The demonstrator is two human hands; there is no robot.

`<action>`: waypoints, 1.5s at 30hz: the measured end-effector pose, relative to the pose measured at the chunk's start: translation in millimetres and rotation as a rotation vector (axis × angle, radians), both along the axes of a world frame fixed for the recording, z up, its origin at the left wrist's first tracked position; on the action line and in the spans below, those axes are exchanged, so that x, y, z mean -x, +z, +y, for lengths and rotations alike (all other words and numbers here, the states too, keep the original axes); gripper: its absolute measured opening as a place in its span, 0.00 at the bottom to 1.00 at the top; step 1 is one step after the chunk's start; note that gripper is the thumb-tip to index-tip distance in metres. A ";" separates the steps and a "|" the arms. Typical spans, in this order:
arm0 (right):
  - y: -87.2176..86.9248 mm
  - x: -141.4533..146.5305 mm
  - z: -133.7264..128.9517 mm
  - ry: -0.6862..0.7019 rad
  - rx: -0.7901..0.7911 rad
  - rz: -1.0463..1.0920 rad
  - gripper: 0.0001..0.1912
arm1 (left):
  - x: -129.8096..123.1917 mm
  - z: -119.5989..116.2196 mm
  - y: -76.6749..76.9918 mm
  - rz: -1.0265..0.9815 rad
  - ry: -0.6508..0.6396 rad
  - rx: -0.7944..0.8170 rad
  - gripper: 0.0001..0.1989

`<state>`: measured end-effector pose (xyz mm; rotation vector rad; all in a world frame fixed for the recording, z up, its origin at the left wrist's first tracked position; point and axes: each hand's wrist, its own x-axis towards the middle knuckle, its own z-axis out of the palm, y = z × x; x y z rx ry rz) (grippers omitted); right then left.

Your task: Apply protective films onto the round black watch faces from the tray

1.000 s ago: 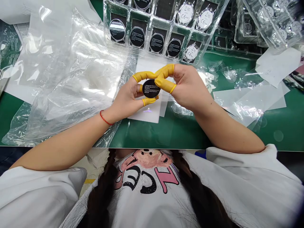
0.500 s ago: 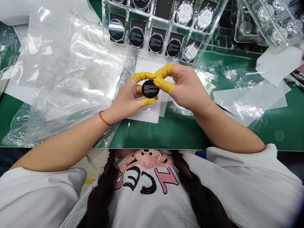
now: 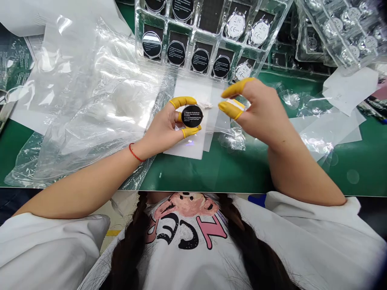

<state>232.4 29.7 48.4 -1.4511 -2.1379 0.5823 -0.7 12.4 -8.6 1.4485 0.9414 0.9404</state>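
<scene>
Where a green tabletop (image 3: 211, 173) stretches across the view, a white T-shirt (image 3: 187, 266) fills the bottom edge and a clear plastic tray (image 3: 211, 54) with square compartments sits at the far side, holding black discs (image 3: 175, 53) and white discs (image 3: 235, 26). A crumpled clear plastic bag (image 3: 90, 100) lies to the left, and a white sheet (image 3: 184, 147) lies under the hands. The left hand (image 3: 161, 131), a red string bracelet (image 3: 134, 153) at its wrist, has its grip clenched on a round black disc (image 3: 192, 116) with white print, held by the rim in yellow finger cots (image 3: 183, 102) above the sheet. The right hand (image 3: 260, 112) is released, thumb and finger spread apart, just beside the disc without touching it.
</scene>
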 end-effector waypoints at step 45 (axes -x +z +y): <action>-37.9 30.9 -24.6 0.161 -0.253 -0.071 0.18 | -0.5 2.1 1.2 -0.039 -0.093 0.145 0.27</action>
